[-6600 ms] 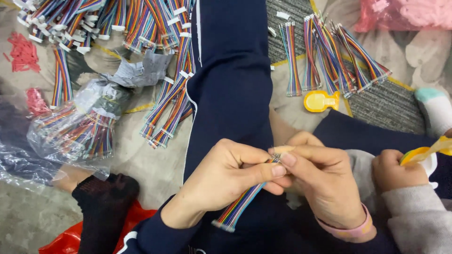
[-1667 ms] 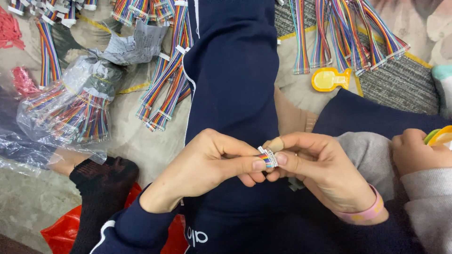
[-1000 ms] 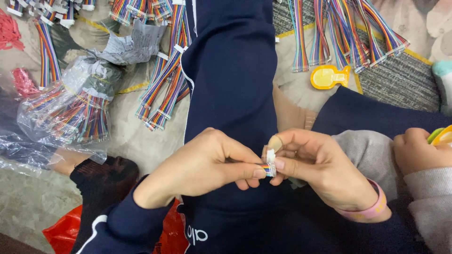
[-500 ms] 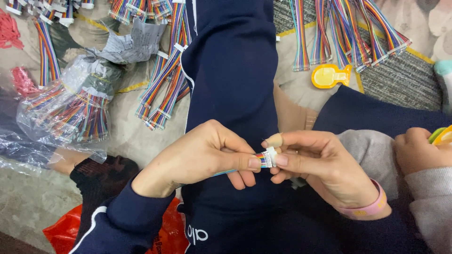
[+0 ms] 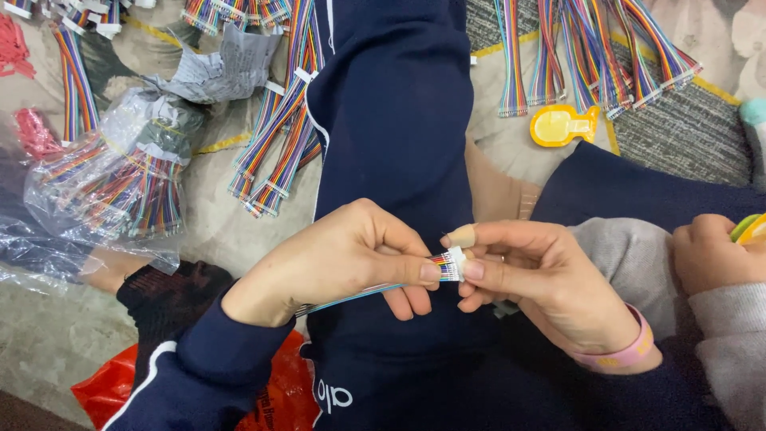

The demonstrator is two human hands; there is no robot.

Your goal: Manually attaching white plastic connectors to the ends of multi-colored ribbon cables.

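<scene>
Hands meeting over lap, above dark blue trouser leg (image 5: 399,120). Left hand (image 5: 335,263) pinching rainbow ribbon cable (image 5: 359,294) between thumb and fingers, cable trailing down-left under palm. Right hand (image 5: 542,283) gripping white connector (image 5: 456,263) at cable end between thumb and forefinger; forefinger tip wearing tan finger cot. Pink band sitting on right wrist. Clear plastic bag (image 5: 120,183) of cables lying well left on floor. Loose cable bundles (image 5: 275,152) lying just beside leg. Another person's hand (image 5: 710,251) resting at far right.
</scene>
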